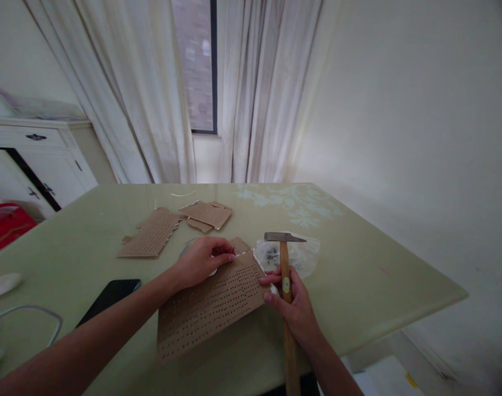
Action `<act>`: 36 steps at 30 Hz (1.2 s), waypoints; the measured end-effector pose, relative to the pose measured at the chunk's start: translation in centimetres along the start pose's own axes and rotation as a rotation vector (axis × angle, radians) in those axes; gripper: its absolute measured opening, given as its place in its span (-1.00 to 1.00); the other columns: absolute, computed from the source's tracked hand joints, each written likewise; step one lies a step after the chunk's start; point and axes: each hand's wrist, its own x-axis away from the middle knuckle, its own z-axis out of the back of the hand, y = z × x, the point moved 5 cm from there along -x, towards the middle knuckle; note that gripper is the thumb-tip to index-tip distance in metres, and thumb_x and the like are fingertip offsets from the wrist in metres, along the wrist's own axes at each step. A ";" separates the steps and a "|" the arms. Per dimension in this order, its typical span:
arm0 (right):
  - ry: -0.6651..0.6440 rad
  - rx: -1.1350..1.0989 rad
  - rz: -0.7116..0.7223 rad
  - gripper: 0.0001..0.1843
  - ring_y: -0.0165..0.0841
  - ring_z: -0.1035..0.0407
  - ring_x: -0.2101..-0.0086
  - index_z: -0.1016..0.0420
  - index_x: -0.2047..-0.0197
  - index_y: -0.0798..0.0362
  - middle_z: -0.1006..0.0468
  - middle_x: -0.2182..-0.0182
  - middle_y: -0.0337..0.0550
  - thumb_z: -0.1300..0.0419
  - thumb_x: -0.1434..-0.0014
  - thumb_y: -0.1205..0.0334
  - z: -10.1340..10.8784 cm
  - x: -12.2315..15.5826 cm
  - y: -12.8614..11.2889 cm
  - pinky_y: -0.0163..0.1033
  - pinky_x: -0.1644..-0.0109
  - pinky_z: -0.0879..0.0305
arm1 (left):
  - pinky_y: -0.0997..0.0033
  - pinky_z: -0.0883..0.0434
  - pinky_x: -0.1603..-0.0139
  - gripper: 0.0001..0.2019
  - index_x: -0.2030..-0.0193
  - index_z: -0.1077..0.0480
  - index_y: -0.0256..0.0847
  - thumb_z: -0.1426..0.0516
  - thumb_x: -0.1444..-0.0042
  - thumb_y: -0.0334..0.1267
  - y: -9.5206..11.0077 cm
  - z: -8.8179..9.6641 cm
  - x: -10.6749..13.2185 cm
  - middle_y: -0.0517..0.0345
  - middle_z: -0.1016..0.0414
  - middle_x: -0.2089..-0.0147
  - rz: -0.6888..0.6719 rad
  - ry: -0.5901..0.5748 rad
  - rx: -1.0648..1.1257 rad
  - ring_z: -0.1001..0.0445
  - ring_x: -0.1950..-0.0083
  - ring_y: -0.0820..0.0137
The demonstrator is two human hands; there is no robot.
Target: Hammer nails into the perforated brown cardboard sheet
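Right hand (pixel 295 309) fingers wrap the hammer (pixel 284 263) handle, head toward 12 o'clock. Left hand (pixel 201 262) fingers curl on the perforated cardboard (pixel 209 311), probably light, bendy

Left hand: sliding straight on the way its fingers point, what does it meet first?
Probably the small cardboard scrap just past the left hand, then the clear plastic bag; depth is unclear.
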 end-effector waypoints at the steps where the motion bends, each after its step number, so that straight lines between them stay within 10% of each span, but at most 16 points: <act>1: -0.001 -0.002 -0.001 -0.50 -0.01 -0.53 -0.07 -0.51 0.02 -0.11 -0.75 0.14 -0.10 -0.58 -0.07 -0.03 0.0 0.0 0.0 0.11 -0.27 -0.33 | 0.31 -0.48 0.10 -0.79 0.21 -0.65 -0.13 -0.22 -0.27 -0.09 0.0 0.0 0.0 0.15 -0.74 0.23 0.000 0.001 -0.002 -0.64 0.18 0.25; 16: -0.043 0.041 0.016 -0.42 -0.01 -0.57 -0.04 -0.50 -0.01 -0.06 -0.76 0.11 -0.03 -0.54 -0.09 -0.19 -0.2 -0.2 -0.2 0.05 -0.20 -0.40 | 0.34 -0.50 0.15 -0.77 0.20 -0.65 -0.14 -0.21 -0.25 -0.08 0.3 0.0 0.2 0.12 -0.74 0.23 0.010 0.011 -0.055 -0.66 0.20 0.25; 23: -0.044 0.187 0.082 -0.63 -0.18 -0.56 0.13 -0.54 -0.01 -0.03 -0.69 0.22 -0.13 -0.27 -0.42 -0.16 1.3 -0.8 -3.6 -0.14 -0.05 -0.40 | 0.35 -0.49 0.15 -0.78 0.22 -0.67 -0.14 -0.22 -0.24 -0.10 0.6 0.1 0.4 0.11 -0.75 0.23 0.019 0.019 -0.080 -0.66 0.22 0.25; 27: -0.300 0.581 0.002 -0.63 -0.37 -0.27 0.64 -0.45 -0.18 -0.02 -0.39 0.58 -0.43 -0.15 -0.51 -0.09 1.4 -2.8 -8.2 -0.28 0.49 -0.19 | 0.37 -0.48 0.16 -0.80 0.26 -0.67 -0.13 -0.24 -0.22 -0.11 0.5 0.0 0.4 0.14 -0.75 0.28 0.028 0.017 -0.068 -0.66 0.25 0.28; 36: -0.659 1.141 0.180 -0.77 -0.17 -0.53 0.17 -0.52 -0.03 0.06 -0.64 0.19 -0.08 -0.15 -0.54 0.09 -1.7 -6.7 -14.3 -0.19 0.12 -0.23 | 0.39 -0.50 0.16 -0.81 0.24 -0.68 -0.12 -0.22 -0.22 -0.16 0.4 -0.1 0.3 0.15 -0.77 0.24 0.035 0.014 -0.030 -0.70 0.20 0.26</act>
